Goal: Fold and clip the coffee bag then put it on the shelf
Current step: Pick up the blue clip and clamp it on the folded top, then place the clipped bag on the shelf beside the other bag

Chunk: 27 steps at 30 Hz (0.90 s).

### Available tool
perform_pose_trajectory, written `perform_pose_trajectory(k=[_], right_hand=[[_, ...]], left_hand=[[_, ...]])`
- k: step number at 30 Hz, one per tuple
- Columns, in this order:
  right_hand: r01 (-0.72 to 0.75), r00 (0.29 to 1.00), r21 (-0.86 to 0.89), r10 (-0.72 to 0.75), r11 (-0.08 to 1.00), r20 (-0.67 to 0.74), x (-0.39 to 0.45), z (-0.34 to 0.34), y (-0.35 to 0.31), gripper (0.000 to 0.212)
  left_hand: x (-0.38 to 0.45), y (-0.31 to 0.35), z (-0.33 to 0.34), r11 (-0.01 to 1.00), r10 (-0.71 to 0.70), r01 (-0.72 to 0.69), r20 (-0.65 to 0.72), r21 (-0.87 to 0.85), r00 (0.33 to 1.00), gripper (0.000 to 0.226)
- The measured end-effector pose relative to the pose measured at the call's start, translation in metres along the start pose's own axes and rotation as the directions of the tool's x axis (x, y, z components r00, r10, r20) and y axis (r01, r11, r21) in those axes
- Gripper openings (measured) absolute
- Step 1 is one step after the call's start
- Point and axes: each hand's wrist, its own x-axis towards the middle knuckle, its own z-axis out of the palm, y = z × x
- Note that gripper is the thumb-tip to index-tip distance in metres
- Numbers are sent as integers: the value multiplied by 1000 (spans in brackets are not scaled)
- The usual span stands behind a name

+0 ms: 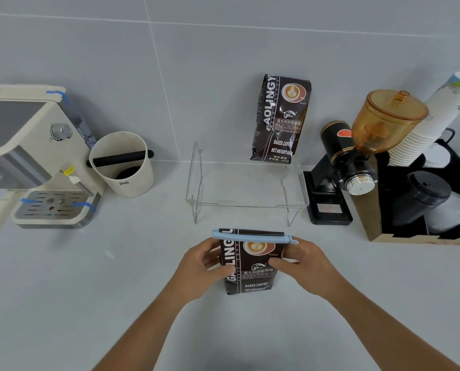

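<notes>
A dark brown coffee bag stands upright on the white counter in front of me. Its top is folded over, and a light blue clip is clamped across the fold. My left hand grips the bag's left side, thumb on its front. My right hand grips the right side the same way. Just beyond the bag stands a clear acrylic shelf. A second coffee bag stands on the back of that shelf, leaning against the wall.
A cream espresso machine and a cream knock box sit at the left. On the right are a black grinder with an amber hopper, a stack of paper cups and a box holding black lids.
</notes>
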Motion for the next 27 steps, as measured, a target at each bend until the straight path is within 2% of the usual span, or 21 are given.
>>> perform_pose_trajectory(k=[4,8,17,27], right_hand=[[-28,999,23,29,999,-30,-3,11,17,39],[-35,998,17,36,999,-58,-2,16,28,30],[-31,998,83,35,996,-46,-2,18,22,28],[81,992,20,-79,997,-94,-4,8,-22,27]], left_hand=[[-7,-17,5,999,-33,33,-35,-2,999,64],[-9,-23,10,999,-52,52,-72,0,996,56],[-12,-16,12,998,-55,52,-109,-24,993,52],[-17,25,-1,996,19,-36,-190,-84,982,52]])
